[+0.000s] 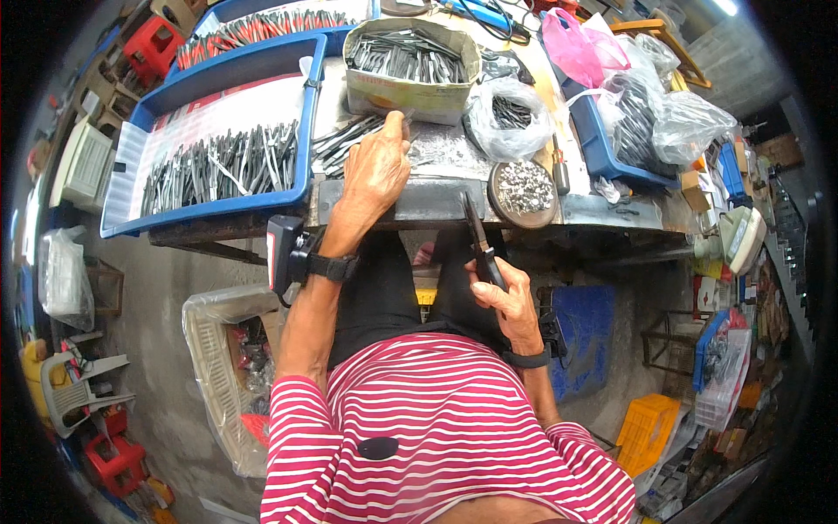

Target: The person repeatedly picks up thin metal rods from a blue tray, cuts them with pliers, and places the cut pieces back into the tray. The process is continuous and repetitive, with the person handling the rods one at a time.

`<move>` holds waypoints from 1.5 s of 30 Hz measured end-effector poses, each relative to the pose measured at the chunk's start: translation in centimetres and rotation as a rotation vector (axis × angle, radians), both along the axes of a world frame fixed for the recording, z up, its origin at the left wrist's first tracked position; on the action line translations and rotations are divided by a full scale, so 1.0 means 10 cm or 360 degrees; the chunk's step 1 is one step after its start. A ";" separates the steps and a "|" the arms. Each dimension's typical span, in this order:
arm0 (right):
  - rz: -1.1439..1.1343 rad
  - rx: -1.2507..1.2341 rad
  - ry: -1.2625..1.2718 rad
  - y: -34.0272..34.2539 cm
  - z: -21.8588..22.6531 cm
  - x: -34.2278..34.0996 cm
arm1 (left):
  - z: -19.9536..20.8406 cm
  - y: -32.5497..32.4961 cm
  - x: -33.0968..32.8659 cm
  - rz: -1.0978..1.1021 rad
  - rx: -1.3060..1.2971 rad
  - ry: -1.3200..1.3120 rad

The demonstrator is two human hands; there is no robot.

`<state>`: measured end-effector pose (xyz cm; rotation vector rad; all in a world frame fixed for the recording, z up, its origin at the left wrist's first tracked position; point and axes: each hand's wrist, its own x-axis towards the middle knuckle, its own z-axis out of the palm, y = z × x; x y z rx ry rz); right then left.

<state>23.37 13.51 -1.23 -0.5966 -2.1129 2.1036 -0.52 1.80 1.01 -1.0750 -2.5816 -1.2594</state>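
Observation:
My left hand (380,170) is over the bench's front, just before the cardboard box, its fingers curled together. Whatever they pinch is too small or hidden to make out. Beside it, under its knuckles, lies a loose pile of slim dark metal pieces (339,147). My right hand (511,306) is wrapped round the black handle of a slim dark metal tool (475,223), whose exact kind I cannot tell. The tool's tip points away from me, over the bench edge, left of a round dish (543,218) of small shiny metal parts.
The open cardboard box (406,100) holds several slim metal pieces. A blue tray (312,113) with black-handled pieces stands left; another blue tray (611,162) with bagged parts stands right. A clear plastic bag (506,122) and a screwdriver (559,175) lie near the dish.

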 end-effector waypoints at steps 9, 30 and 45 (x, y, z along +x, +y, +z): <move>0.0001 0.0167 -0.0020 0.01 0.03 0.02 | -0.32 0.09 -0.14 -0.0197 -0.0517 0.0202; -0.0167 0.0933 0.0376 -0.01 0.10 -0.16 | 0.17 -0.10 0.34 -0.0136 0.0858 -0.0793; -0.0309 0.1708 0.0708 -0.08 0.08 -0.27 | 0.09 -0.21 0.70 -0.0462 0.1676 -0.2278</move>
